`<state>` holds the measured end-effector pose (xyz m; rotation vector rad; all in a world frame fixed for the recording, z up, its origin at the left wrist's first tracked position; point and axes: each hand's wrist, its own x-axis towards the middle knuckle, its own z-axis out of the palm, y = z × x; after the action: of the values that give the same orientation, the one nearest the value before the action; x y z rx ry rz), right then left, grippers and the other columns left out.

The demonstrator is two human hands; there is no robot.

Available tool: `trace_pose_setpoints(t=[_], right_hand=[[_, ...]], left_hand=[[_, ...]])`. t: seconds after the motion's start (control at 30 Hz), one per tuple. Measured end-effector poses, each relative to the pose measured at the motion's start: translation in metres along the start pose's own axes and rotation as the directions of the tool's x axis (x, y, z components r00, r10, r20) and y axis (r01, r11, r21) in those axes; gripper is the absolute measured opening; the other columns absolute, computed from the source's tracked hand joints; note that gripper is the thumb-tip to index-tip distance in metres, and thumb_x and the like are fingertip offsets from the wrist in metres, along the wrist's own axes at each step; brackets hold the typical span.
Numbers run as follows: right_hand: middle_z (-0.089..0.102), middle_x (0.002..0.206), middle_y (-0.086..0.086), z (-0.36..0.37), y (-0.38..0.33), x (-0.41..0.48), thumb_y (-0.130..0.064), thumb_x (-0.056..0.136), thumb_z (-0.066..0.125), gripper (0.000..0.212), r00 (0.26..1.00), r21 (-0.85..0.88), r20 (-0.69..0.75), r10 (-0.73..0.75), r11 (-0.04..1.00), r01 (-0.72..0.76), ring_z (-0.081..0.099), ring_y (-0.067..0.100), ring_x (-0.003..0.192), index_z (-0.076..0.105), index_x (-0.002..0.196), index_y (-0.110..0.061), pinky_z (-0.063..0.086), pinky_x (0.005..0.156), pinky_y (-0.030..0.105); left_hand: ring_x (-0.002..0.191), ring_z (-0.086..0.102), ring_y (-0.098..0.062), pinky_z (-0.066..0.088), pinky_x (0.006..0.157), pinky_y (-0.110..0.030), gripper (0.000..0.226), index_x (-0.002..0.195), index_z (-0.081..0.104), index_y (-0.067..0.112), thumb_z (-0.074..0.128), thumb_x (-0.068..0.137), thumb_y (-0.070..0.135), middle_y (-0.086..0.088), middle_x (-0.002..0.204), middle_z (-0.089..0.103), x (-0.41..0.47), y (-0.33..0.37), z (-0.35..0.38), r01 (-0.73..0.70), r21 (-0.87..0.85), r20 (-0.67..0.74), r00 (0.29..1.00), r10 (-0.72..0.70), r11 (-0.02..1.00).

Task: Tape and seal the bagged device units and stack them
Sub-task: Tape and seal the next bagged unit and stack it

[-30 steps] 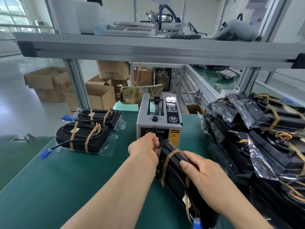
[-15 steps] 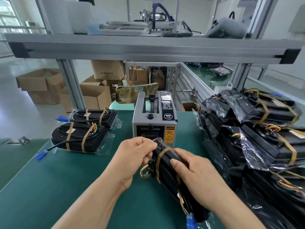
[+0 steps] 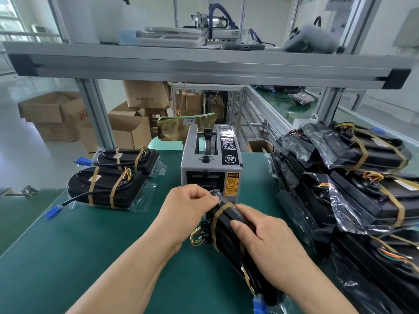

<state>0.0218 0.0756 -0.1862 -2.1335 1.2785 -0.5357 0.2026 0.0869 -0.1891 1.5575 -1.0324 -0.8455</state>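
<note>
A black bagged device unit (image 3: 229, 232) with tan straps stands on edge on the green mat (image 3: 68, 257), just in front of the grey tape dispenser (image 3: 210, 164). My left hand (image 3: 188, 209) pinches the clear bag's top end close to the dispenser's outlet. My right hand (image 3: 265, 241) grips the unit's upper edge from the right. Two sealed units (image 3: 106, 186) lie at the left. A pile of bagged units (image 3: 353, 184) fills the right side.
An aluminium shelf beam (image 3: 204, 66) crosses overhead, carried by a post (image 3: 95, 112) at the back left. Cardboard boxes (image 3: 127, 130) stand on the floor behind the bench. A blue connector (image 3: 258, 304) hangs from the held unit's near end.
My left hand has drawn back from the dispenser's outlet to the bag's top end. The unit has come slightly toward me and its coloured wires now show at the left.
</note>
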Motion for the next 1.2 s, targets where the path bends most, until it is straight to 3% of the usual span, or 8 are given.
trace_pose_setpoints(t=[0.07, 0.23, 0.4, 0.57, 0.73, 0.83, 0.93, 1.2], right_hand=[[0.072, 0.096, -0.011, 0.000, 0.000, 0.000, -0.047, 0.098, 0.046, 0.023, 1.000, 0.005, 0.001, 0.003, 1.000, -0.003, 0.065, 0.012, 0.091, 0.055, 0.119, -0.043, 0.052, 0.087, 0.036], [0.072, 0.098, -0.010, 0.000, -0.001, 0.000, -0.047, 0.098, 0.046, 0.026, 1.000, -0.003, 0.009, 0.004, 1.000, -0.004, 0.065, 0.015, 0.093, 0.055, 0.122, -0.042, 0.052, 0.088, 0.037], [0.072, 0.099, -0.007, 0.001, -0.001, 0.001, -0.046, 0.098, 0.046, 0.026, 1.000, -0.018, 0.010, 0.000, 1.000, 0.000, 0.065, 0.019, 0.095, 0.056, 0.121, -0.039, 0.052, 0.088, 0.037], [0.072, 0.096, -0.007, 0.001, -0.002, 0.000, -0.047, 0.098, 0.046, 0.026, 1.000, -0.016, 0.004, 0.005, 1.000, -0.005, 0.065, 0.019, 0.092, 0.055, 0.122, -0.041, 0.053, 0.086, 0.037], [0.071, 0.100, -0.010, 0.002, -0.003, -0.002, -0.046, 0.098, 0.046, 0.024, 1.000, -0.039, 0.003, -0.023, 0.999, 0.023, 0.064, 0.017, 0.093, 0.054, 0.120, -0.040, 0.052, 0.087, 0.037], [0.071, 0.101, -0.010, 0.002, -0.004, -0.003, -0.046, 0.098, 0.045, 0.025, 0.999, -0.053, -0.005, -0.041, 0.998, 0.041, 0.064, 0.017, 0.094, 0.052, 0.121, -0.038, 0.051, 0.087, 0.038], [0.070, 0.096, -0.011, 0.003, -0.003, -0.003, -0.047, 0.098, 0.046, 0.024, 0.999, -0.055, -0.011, -0.040, 0.998, 0.040, 0.064, 0.014, 0.090, 0.052, 0.120, -0.040, 0.052, 0.085, 0.037], [0.071, 0.090, -0.012, 0.003, 0.001, -0.002, -0.048, 0.096, 0.046, 0.022, 0.999, 0.011, -0.020, -0.027, 1.000, 0.027, 0.064, 0.010, 0.083, 0.055, 0.116, -0.043, 0.053, 0.081, 0.036]], left_hand=[[0.049, 0.049, 0.001, 0.043, 0.051, -0.010, 0.020, 0.066, 0.068, 0.017, 0.074, 0.084, 0.023, 0.013, 0.053, 0.059, 0.000, 0.000, 0.002, -0.018, 0.035, -0.033, 0.999, 0.019, 0.999], [0.054, 0.049, -0.005, 0.048, 0.064, -0.028, 0.014, 0.069, 0.068, 0.030, 0.074, 0.082, 0.030, 0.013, 0.053, 0.057, 0.001, -0.003, 0.004, -0.046, 0.150, -0.076, 0.995, 0.057, 0.988], [0.041, 0.043, -0.001, 0.040, 0.053, -0.024, 0.011, 0.070, 0.065, 0.036, 0.072, 0.079, 0.033, 0.017, 0.048, 0.053, 0.000, -0.005, 0.006, -0.040, 0.196, -0.099, 0.993, 0.061, 0.980], [0.044, 0.047, 0.000, 0.037, 0.040, -0.014, 0.009, 0.075, 0.061, 0.038, 0.069, 0.078, 0.038, 0.017, 0.054, 0.055, -0.002, -0.008, 0.008, -0.013, 0.228, -0.151, 0.987, 0.049, 0.973], [0.066, 0.063, -0.008, 0.047, 0.058, -0.024, 0.036, 0.090, 0.062, 0.035, 0.073, 0.058, 0.048, 0.010, 0.081, 0.065, -0.004, -0.007, 0.013, 0.100, 0.034, -0.130, 0.987, -0.095, 0.994], [0.055, 0.064, -0.005, 0.046, 0.048, -0.017, 0.026, 0.085, 0.070, 0.021, 0.085, 0.069, 0.036, 0.003, 0.074, 0.071, -0.004, -0.008, 0.014, 0.126, -0.141, -0.113, 0.983, -0.143, 0.982], [0.038, 0.050, -0.003, 0.039, 0.039, -0.013, 0.015, 0.079, 0.070, 0.012, 0.078, 0.083, 0.024, 0.007, 0.051, 0.061, -0.002, -0.010, 0.013, 0.159, -0.253, -0.097, 0.977, -0.189, 0.954], [0.047, 0.043, -0.008, 0.039, 0.046, -0.018, 0.027, 0.062, 0.073, 0.020, 0.070, 0.089, 0.024, 0.000, 0.059, 0.051, 0.004, -0.019, 0.006, 0.206, -0.298, -0.052, 0.971, -0.231, 0.932]])
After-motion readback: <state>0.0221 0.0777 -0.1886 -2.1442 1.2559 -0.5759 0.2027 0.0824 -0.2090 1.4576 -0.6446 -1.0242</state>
